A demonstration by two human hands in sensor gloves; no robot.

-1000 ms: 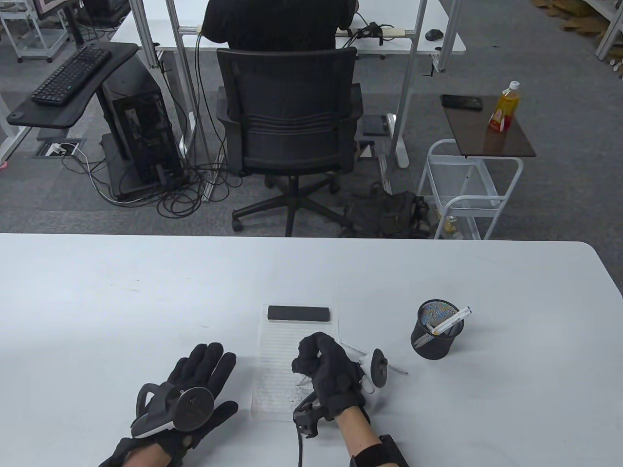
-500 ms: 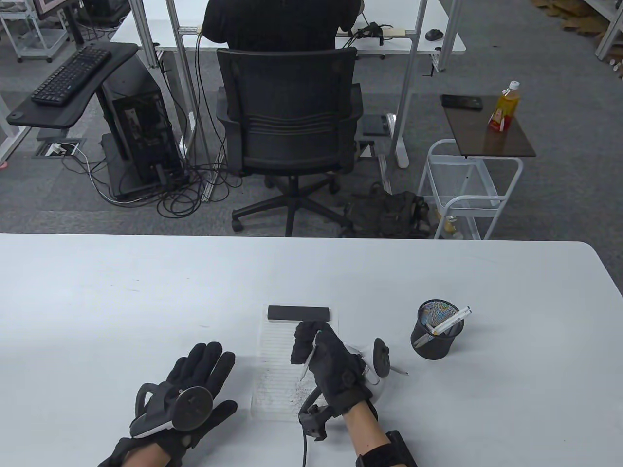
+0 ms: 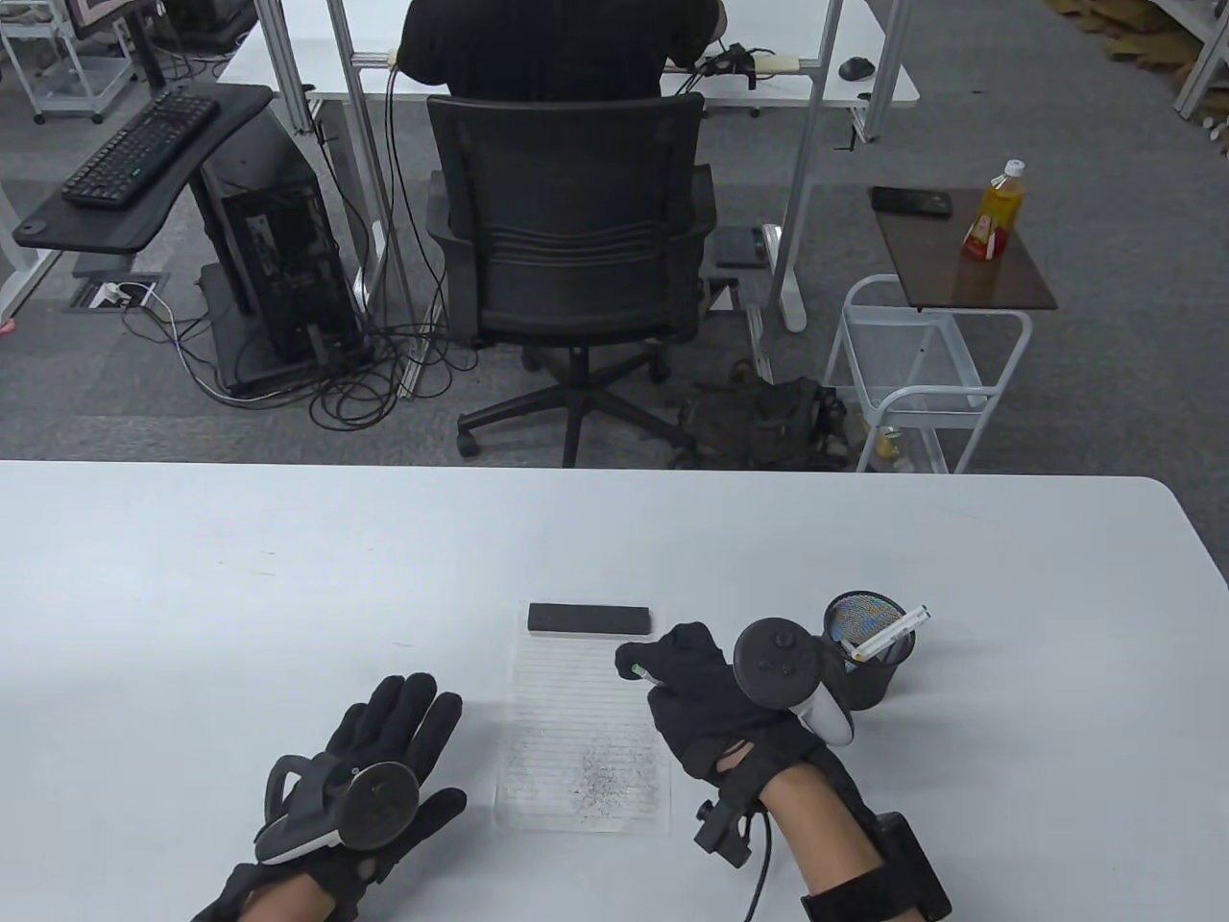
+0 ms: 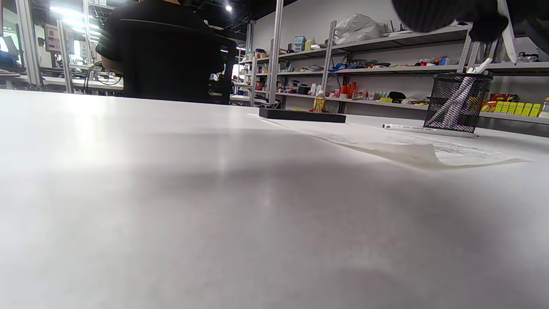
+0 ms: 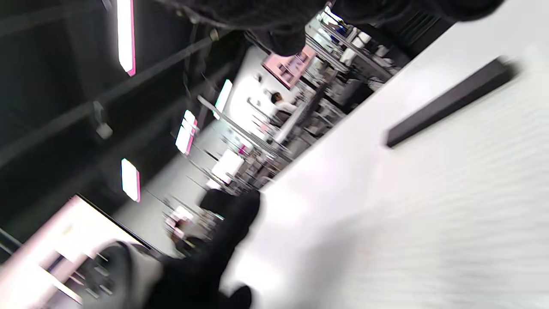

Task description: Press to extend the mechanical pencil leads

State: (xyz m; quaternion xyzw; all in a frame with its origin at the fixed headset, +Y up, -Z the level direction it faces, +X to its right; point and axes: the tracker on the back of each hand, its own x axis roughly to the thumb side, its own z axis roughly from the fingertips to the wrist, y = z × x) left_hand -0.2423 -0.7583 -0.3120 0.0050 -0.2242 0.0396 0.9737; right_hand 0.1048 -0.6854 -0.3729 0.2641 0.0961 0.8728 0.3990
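Fingers of the left hand (image 3: 384, 759) lie spread and flat on the bench (image 3: 192, 595), palm down, touching nothing but its surface; the pencil is well to their right, across the paper. Next comes the paper (image 3: 586, 730), a lined sheet scribbled grey at its near end, with a black bar (image 3: 588, 619) weighting its far edge.

At the sheet's right edge the right hand (image 3: 710, 691) is raised, its fingers curled together around the pencil (image 3: 641, 671). Only a short pale-and-green end shows, poking out at the thumb side toward the left and slightly away; the rest of the barrel is hidden in the glove, so its long axis seems to run roughly left-right through the fist, though I cannot tell which end is the cap. The blurred right wrist view adds nothing on this.

Whether the thumb can click, I judge, depends on that exposed end being the cap, since it lies right at the thumb.

Further right, a mesh cup (image 3: 869, 663) stands just beside the hand's tracker, more pens leaning in it.
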